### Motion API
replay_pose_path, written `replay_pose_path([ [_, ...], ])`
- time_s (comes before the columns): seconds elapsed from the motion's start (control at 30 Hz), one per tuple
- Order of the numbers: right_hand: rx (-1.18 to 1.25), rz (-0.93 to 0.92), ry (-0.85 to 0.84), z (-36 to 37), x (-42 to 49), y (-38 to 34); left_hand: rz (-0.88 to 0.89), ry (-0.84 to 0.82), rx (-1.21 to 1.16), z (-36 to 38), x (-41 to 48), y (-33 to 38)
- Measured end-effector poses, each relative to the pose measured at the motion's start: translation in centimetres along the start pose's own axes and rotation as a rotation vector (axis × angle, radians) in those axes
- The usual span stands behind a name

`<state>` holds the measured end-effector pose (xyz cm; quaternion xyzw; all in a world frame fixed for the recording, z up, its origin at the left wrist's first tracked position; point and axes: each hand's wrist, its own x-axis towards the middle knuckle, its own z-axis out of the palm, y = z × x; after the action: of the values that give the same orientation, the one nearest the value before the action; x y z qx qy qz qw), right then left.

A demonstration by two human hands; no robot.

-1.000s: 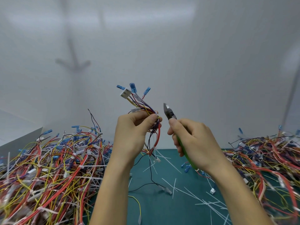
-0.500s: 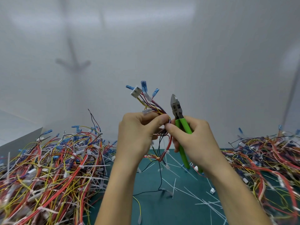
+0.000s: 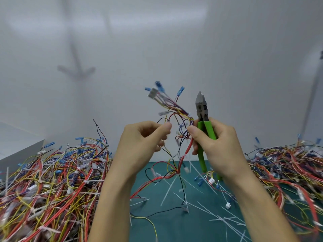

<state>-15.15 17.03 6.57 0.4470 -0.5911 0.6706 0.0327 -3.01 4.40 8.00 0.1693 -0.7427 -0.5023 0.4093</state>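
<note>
Along the left side, from far to near, a deep heap of tangled multicoloured wire harnesses (image 3: 52, 180) covers the surface. Next, the left hand (image 3: 141, 142) is raised, with thumb and forefinger clenched in a pinch on one thin strand of the wire harness (image 3: 174, 109), a bundle of thin multicoloured strands ending in blue terminals and a white plastic plug. The other fingers are curled. The wire harness is held in mid-air between both hands. Its upper ends fan upward and its red-and-black tail hangs down to the teal mat surface (image 3: 174, 227), where cut white cable ties (image 3: 167, 193) lie scattered. The right hand (image 3: 220, 144) grasps the green-handled steel cutters (image 3: 201, 109), jaws together and pointing up, and its thumb also presses the bundle against the handles. At the right lies a second heap of wires (image 3: 288, 165). Assessment: strands are being parted by hand while the cutters are idle. A white tie appears to bind the tail low down. The next move likely calls for lowering the cutters and nipping only that tie, clear of the insulation.
</note>
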Motion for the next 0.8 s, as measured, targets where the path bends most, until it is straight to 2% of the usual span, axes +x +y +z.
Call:
replay_pose_path([
  [0.1, -0.114, -0.092, -0.03, 0.6, -0.1, 0.1, -0.069, -0.103, -0.058, 1.0, -0.3, 0.7],
  [0.2, -0.125, -0.115, -0.096, 1.3, -0.3, 0.3, -0.16, -0.111, -0.129, 2.0, -0.5, 0.8],
  [0.5, -0.14, 0.012, -0.22, 1.0, -0.2, 1.2, -0.246, -0.03, -0.351, 2.7, -0.3, 0.3],
  [0.63, -0.076, 0.08, -0.194, 0.9, -0.2, 1.3, -0.247, 0.017, -0.514, 2.5, 0.1, 0.0],
  [0.8, -0.039, 0.25, -0.176, 0.6, -0.1, 1.1, -0.227, 0.104, -0.597, 1.9, 0.5, -0.3],
])
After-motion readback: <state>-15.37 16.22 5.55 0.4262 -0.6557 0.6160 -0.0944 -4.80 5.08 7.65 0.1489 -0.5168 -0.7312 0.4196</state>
